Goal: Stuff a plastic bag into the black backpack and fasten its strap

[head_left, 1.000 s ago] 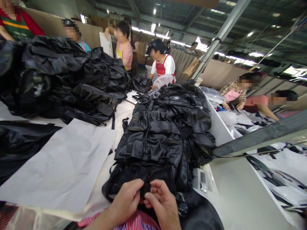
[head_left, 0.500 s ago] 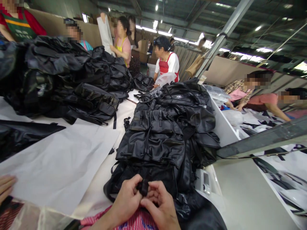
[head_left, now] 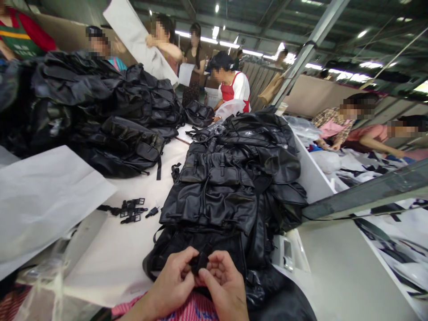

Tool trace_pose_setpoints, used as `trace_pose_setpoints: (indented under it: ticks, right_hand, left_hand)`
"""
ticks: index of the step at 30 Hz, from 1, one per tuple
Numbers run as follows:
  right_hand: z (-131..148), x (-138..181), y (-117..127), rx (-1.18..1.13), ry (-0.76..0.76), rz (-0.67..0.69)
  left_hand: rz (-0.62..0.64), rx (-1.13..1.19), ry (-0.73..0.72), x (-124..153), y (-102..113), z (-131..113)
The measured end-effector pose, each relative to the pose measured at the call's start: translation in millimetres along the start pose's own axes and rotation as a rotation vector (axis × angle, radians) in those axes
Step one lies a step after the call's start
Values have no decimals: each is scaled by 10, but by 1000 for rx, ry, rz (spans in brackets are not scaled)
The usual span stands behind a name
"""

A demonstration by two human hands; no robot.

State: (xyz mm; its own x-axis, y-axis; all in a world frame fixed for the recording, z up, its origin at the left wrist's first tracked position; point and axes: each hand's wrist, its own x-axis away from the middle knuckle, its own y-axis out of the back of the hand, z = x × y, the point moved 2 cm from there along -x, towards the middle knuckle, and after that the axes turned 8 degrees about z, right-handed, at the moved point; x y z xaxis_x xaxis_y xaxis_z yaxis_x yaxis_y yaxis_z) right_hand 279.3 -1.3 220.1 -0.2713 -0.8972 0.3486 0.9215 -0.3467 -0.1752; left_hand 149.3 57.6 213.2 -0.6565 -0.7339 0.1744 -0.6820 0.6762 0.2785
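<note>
My left hand [head_left: 174,281] and my right hand [head_left: 225,281] meet low in the middle of the view. Pinched between the fingertips of both is a small black strap piece [head_left: 201,260]; its far details are too dark to make out. Just beyond lies a black leather-look backpack [head_left: 210,200] with two front pockets and a drawcord, its near part under my hands. To the left, several loose black buckles [head_left: 132,209] on short straps lie on the white tabletop [head_left: 133,249].
More black backpacks [head_left: 110,98] are heaped at the far left. A large white sheet [head_left: 50,191] tilts over the left side of the table. A white partition [head_left: 347,258] and a grey metal post [head_left: 368,189] bound the right. Co-workers stand around.
The white sheet at left has shifted left, uncovering the loose buckles; the other hand there is gone from view. The strap piece has turned slightly between my fingers. A co-worker swings a white sheet leftward.
</note>
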Motion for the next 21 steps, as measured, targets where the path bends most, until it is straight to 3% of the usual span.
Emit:
trace_pose_setpoints:
  ticks: [4,8,13,18,21]
  right_hand:
    - [-87,-23,47,40,25,13]
    - [-111,-28,52,77,56,44]
    - [-172,-57,83,165,95,65]
    - [-203,-78,125,225,107,84]
    - [-106,-65,146,409,228,114]
  left_hand:
    - [58,23,-46,66,57,30]
    - [54,-2,2,81,90,24]
    - [124,226,-6,11,22,-2]
    - [66,305,31,-28,-32,23]
    - [19,256,60,-23,-42,5]
